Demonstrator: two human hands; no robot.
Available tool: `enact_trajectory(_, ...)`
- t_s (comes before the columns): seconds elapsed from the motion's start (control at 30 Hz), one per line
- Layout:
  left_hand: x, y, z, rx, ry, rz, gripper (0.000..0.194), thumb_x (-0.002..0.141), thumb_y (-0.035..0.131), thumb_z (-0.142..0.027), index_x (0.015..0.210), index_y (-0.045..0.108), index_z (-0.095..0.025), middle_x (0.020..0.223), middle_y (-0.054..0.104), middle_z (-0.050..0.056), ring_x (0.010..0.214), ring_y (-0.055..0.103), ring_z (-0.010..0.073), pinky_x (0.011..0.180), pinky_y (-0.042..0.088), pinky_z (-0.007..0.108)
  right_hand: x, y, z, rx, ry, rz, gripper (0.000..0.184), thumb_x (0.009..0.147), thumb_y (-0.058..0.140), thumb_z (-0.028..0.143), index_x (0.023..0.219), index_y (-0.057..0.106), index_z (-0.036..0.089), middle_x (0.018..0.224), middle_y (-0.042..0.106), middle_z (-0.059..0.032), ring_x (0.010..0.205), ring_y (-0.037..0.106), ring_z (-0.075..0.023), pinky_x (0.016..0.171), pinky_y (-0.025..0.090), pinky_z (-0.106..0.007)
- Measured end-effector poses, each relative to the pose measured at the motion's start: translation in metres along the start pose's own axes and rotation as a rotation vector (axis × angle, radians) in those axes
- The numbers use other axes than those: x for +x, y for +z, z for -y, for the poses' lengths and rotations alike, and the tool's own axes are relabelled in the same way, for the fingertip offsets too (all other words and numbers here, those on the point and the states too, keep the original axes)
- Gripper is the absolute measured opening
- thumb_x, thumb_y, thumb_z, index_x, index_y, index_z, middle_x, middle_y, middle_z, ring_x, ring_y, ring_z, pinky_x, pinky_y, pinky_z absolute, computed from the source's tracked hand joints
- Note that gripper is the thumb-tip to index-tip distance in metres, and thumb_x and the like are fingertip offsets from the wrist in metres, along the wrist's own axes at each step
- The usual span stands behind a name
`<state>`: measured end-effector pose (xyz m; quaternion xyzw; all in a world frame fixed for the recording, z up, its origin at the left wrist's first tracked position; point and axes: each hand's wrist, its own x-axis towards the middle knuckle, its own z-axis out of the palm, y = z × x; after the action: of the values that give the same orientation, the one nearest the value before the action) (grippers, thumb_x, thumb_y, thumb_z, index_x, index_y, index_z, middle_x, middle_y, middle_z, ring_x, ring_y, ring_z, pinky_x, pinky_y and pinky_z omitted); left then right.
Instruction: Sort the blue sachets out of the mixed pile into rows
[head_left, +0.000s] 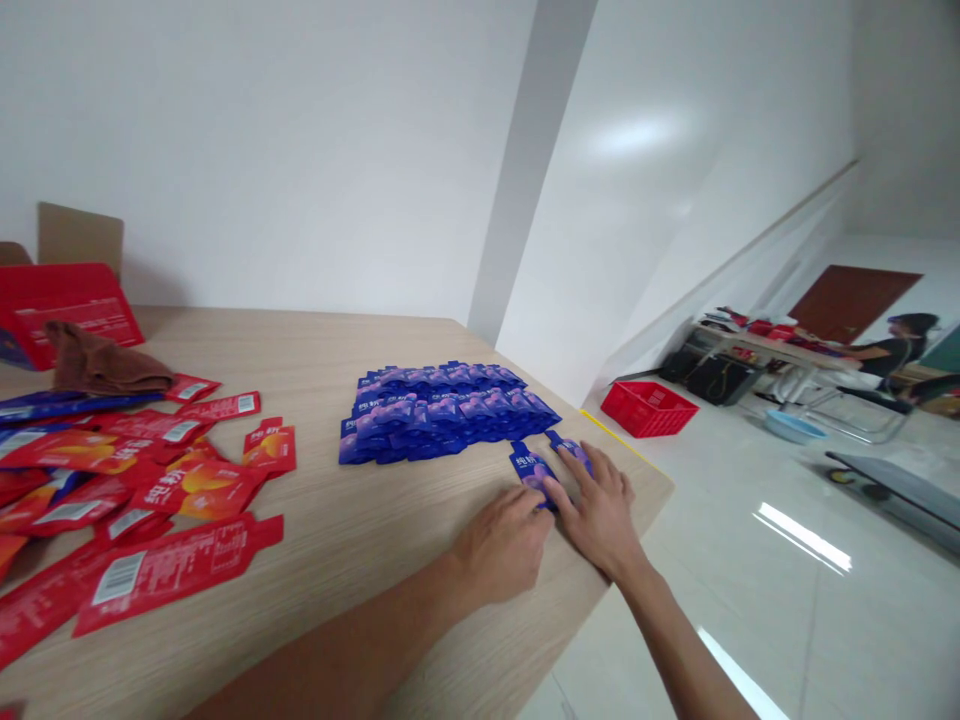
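Note:
Two blue pouches with short necks lie side by side on the wooden table near its right edge. My left hand (506, 545) has its fingers curled closed at the lower end of the left blue pouch (529, 465). My right hand (600, 505) lies with fingers stretched apart over the right blue pouch (574, 455), which it partly covers. Its thumb reaches the left pouch's lower corner. Just beyond my hands, several more blue pouches (442, 410) are laid in overlapping rows, necks pointing away.
Red and orange pouches (199, 490) lie loosely piled on the table's left, with a brown cloth (109, 360) and a red box (67, 310) behind. A white wall borders the table's far side. On the floor to the right are a red crate (649, 408) and a seated person (892, 350) farther off.

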<state>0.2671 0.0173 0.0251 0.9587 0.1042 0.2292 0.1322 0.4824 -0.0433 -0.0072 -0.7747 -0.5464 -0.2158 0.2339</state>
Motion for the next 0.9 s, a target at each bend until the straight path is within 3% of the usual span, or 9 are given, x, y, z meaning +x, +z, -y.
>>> enact_trajectory(0.17, -0.029, -0.007, -0.012, -0.01, 0.05, 0.011, 0.021, 0.096, 0.061, -0.008, 0.11, 0.076, -0.01, 0.121, 0.076, 0.018, 0.12, 0.07, 0.0324, 0.114, 0.058, 0.047, -0.001, -0.009, 0.033, -0.029, -0.181, 0.155, 0.043, 0.108, 0.059, 0.057, 0.137, 0.08, 0.032, 0.172, 0.053, -0.0131, 0.164, 0.035, -0.0443, 0.127, 0.022, -0.081)
enact_trajectory(0.27, -0.055, -0.022, -0.02, -0.015, 0.071, 0.021, 0.016, 0.092, 0.063, -0.007, 0.101, 0.075, -0.013, 0.122, 0.076, 0.016, 0.116, 0.071, 0.0308, 0.11, 0.059, 0.045, -0.001, -0.01, 0.029, -0.012, -0.164, 0.187, 0.038, 0.109, 0.058, 0.052, 0.128, 0.084, 0.032, 0.166, 0.06, -0.0116, 0.163, 0.037, -0.0431, 0.128, 0.02, -0.08)
enact_trajectory(0.4, -0.092, -0.033, -0.023, -0.035, 0.063, 0.011, 0.017, 0.086, 0.067, -0.006, 0.099, 0.071, -0.016, 0.123, 0.076, 0.011, 0.115, 0.07, 0.0261, 0.107, 0.059, 0.038, -0.002, -0.007, 0.015, 0.014, -0.064, 0.225, 0.041, 0.11, 0.054, 0.05, 0.131, 0.083, 0.031, 0.165, 0.06, -0.0128, 0.165, 0.035, -0.044, 0.126, 0.021, -0.084)
enact_trajectory(0.6, -0.147, 0.006, -0.003, 0.065, 0.185, -0.052, 0.016, 0.092, 0.071, -0.01, 0.084, 0.062, -0.02, 0.11, 0.079, 0.007, 0.101, 0.073, 0.0237, 0.091, 0.059, 0.037, 0.009, 0.005, -0.002, 0.033, -0.01, 0.29, 0.051, 0.111, 0.047, 0.05, 0.144, 0.078, 0.027, 0.167, 0.059, -0.0175, 0.161, 0.044, -0.0438, 0.12, 0.038, -0.079)
enact_trajectory(0.67, -0.169, 0.01, 0.001, 0.02, 0.118, -0.044, 0.017, 0.096, 0.071, -0.01, 0.086, 0.062, -0.022, 0.106, 0.08, 0.005, 0.099, 0.075, 0.0224, 0.093, 0.059, 0.035, 0.013, 0.009, -0.006, 0.044, -0.015, 0.284, 0.053, 0.11, 0.045, 0.05, 0.143, 0.078, 0.026, 0.162, 0.063, -0.0181, 0.159, 0.048, -0.0422, 0.12, 0.04, -0.077)
enact_trajectory(0.73, -0.193, -0.002, -0.003, -0.084, 0.003, -0.035, 0.009, 0.102, 0.071, -0.016, 0.105, 0.067, -0.024, 0.114, 0.082, 0.004, 0.104, 0.076, 0.0203, 0.103, 0.058, 0.031, 0.015, 0.013, -0.01, 0.06, -0.021, 0.266, 0.055, 0.108, 0.043, 0.052, 0.14, 0.079, 0.025, 0.157, 0.068, -0.0185, 0.156, 0.051, -0.0416, 0.121, 0.041, -0.075)
enact_trajectory(0.8, -0.214, -0.03, -0.013, -0.147, -0.069, -0.077, 0.017, 0.109, 0.069, -0.025, 0.125, 0.066, -0.023, 0.12, 0.082, 0.004, 0.11, 0.077, 0.0179, 0.11, 0.054, 0.025, 0.016, 0.018, -0.016, 0.081, -0.025, 0.244, 0.058, 0.104, 0.042, 0.054, 0.134, 0.081, 0.023, 0.152, 0.07, -0.0198, 0.153, 0.055, -0.0434, 0.12, 0.042, -0.075)
enact_trajectory(0.9, -0.235, -0.092, -0.034, -0.001, -0.053, -0.101, 0.006, 0.112, 0.065, -0.027, 0.115, 0.07, -0.025, 0.124, 0.083, 0.004, 0.115, 0.076, 0.018, 0.116, 0.051, 0.026, 0.017, 0.03, -0.028, 0.102, -0.047, 0.165, 0.062, 0.098, 0.04, 0.062, 0.125, 0.082, 0.026, 0.144, 0.074, -0.0232, 0.143, 0.061, -0.0513, 0.11, 0.044, -0.087)
